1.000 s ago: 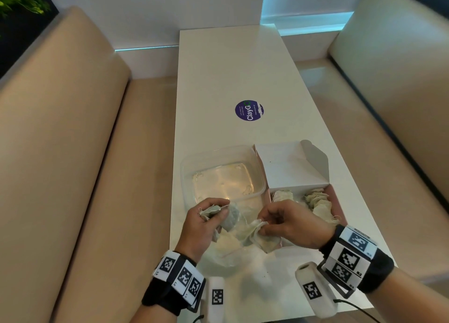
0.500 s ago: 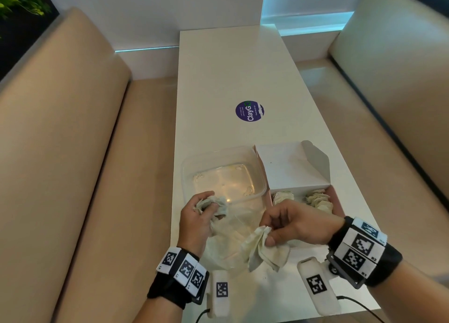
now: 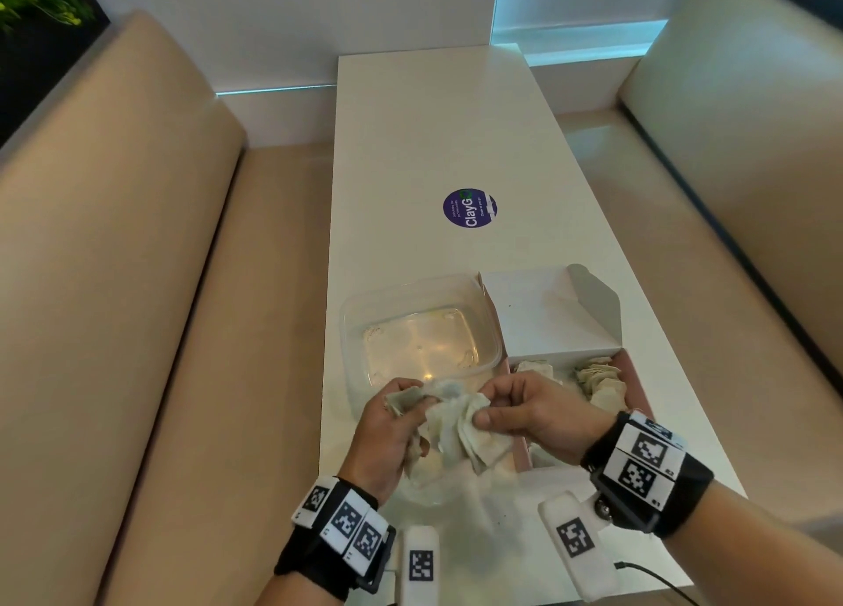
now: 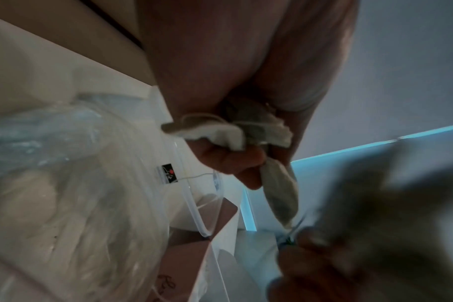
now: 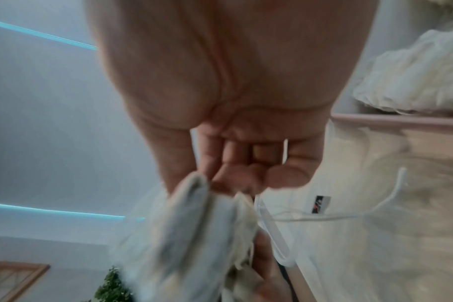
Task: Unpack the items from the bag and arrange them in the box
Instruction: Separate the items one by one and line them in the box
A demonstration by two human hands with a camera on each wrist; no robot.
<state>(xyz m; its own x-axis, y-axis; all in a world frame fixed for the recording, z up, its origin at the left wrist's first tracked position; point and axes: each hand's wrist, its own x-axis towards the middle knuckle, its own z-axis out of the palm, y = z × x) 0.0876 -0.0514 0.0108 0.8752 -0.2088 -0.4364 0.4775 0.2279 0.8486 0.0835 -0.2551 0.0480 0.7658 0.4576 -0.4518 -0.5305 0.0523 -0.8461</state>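
The long white desk (image 3: 456, 149) holds it all. The box (image 3: 634, 380) sits at its near end with the lid up, so things can go in. Some tea bags (image 3: 597, 380) lie inside it. A clear tub (image 3: 419, 332) stands just left of the box. The thin plastic bag (image 3: 438, 491) lies slumped near the box, under both hands. The left hand (image 3: 387, 427) grips a few tea bags, likely to keep them from falling. The right hand (image 3: 533, 414) pinches another bunch. The bunches touch between the hands, left of the box.
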